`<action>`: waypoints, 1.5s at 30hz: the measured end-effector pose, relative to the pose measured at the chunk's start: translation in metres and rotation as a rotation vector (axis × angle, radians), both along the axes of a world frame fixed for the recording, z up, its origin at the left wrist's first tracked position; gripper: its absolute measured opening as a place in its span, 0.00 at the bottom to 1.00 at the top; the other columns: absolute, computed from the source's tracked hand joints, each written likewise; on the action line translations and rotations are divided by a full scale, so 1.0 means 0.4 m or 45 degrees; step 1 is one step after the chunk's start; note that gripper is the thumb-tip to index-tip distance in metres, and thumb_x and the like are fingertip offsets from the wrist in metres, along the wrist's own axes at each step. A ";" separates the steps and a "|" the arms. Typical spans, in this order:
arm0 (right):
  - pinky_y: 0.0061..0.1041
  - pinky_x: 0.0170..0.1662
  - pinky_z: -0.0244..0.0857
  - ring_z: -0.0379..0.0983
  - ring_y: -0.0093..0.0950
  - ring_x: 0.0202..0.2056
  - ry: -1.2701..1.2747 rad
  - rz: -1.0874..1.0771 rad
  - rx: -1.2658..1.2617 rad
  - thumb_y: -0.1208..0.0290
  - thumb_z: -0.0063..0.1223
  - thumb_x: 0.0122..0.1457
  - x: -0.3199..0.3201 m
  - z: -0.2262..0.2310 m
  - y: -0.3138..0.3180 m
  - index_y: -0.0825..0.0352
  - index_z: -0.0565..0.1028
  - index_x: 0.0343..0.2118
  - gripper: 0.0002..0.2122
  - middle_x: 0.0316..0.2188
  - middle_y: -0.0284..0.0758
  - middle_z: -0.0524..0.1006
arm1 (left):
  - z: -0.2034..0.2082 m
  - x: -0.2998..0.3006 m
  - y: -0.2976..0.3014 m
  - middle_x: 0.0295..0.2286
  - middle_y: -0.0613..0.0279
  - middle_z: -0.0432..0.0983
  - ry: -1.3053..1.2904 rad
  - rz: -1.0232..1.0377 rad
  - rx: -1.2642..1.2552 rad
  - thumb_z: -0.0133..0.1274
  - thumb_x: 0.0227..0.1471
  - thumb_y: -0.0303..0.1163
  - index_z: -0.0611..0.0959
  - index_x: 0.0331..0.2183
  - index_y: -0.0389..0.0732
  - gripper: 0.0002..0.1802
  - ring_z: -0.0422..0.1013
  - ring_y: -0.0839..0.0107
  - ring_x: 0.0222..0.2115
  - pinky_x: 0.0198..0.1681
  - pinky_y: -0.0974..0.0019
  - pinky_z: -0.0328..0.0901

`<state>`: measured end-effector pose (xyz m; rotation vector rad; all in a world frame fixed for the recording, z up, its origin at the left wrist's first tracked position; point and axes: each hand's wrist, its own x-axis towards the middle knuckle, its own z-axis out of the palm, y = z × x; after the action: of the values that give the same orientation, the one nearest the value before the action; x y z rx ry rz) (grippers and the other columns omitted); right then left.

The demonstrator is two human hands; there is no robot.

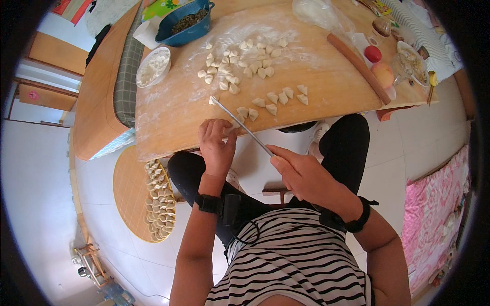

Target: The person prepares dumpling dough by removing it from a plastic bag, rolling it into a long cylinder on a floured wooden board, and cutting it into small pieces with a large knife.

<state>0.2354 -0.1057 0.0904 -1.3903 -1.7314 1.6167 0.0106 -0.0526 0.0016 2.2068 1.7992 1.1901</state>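
My right hand (303, 173) grips the handle of a knife (244, 128), its blade slanting up and left over the near edge of the wooden board (176, 120). At the board's edge, my left hand (217, 142) is closed on a strip of dough (234, 124), mostly hidden by the fingers and the blade. One small dough piece (213, 100) lies by the knife's tip. Just right of the blade sit several cut dough pieces (271, 109), and a larger floured cluster of dough pieces (248, 72) lies farther back.
Behind stand a blue basin of dark filling (162, 34) and a white bowl of flour (167, 71). A rolling pin (359, 69) lies at the right, near a red ball-like item (372, 53). Below left, a round tray (127, 191) holds rows of filled dumplings (161, 201).
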 end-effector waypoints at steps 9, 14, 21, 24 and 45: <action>0.35 0.30 0.67 0.73 0.39 0.19 -0.150 0.021 0.155 0.60 0.36 0.65 -0.031 -0.050 0.028 0.68 0.68 0.54 0.21 0.18 0.46 0.74 | -0.010 -0.009 -0.001 0.28 0.59 0.74 0.021 -0.028 -0.026 0.59 0.33 0.20 0.78 0.29 0.40 0.14 0.68 0.54 0.37 0.44 0.56 0.63; 0.31 0.27 0.65 0.69 0.32 0.20 -0.004 -0.009 0.144 0.60 0.38 0.66 -0.052 -0.079 0.047 0.67 0.67 0.55 0.20 0.17 0.41 0.71 | -0.001 -0.029 -0.009 0.25 0.60 0.75 0.046 0.061 -0.077 0.59 0.36 0.22 0.79 0.30 0.40 0.13 0.68 0.55 0.37 0.44 0.58 0.63; 0.31 0.26 0.66 0.72 0.35 0.18 0.038 0.042 0.001 0.58 0.38 0.66 -0.052 -0.013 0.028 0.65 0.68 0.55 0.21 0.15 0.42 0.72 | -0.006 -0.050 -0.012 0.20 0.62 0.75 -0.087 0.149 -0.127 0.60 0.39 0.25 0.79 0.30 0.40 0.10 0.70 0.58 0.36 0.42 0.59 0.65; 0.30 0.25 0.66 0.72 0.33 0.17 0.036 0.068 -0.089 0.57 0.37 0.66 -0.056 -0.007 0.026 0.65 0.68 0.55 0.20 0.14 0.40 0.72 | -0.011 -0.053 -0.010 0.19 0.62 0.74 -0.105 0.137 -0.132 0.60 0.39 0.24 0.80 0.29 0.40 0.09 0.70 0.58 0.36 0.42 0.59 0.65; 0.15 0.13 0.51 0.57 0.13 0.11 0.364 -0.429 -0.037 0.59 0.41 0.66 0.047 0.040 0.077 0.67 0.68 0.55 0.20 0.13 0.25 0.65 | 0.003 -0.160 -0.026 0.39 0.55 0.75 -2.024 -0.108 -0.787 0.46 0.56 0.25 0.75 0.47 0.35 0.16 0.74 0.70 0.36 0.38 0.72 0.70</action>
<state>0.2542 -0.0749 0.1064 -1.3056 -1.2424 1.5650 -0.0532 -0.0631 0.0029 0.4874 1.0090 1.3585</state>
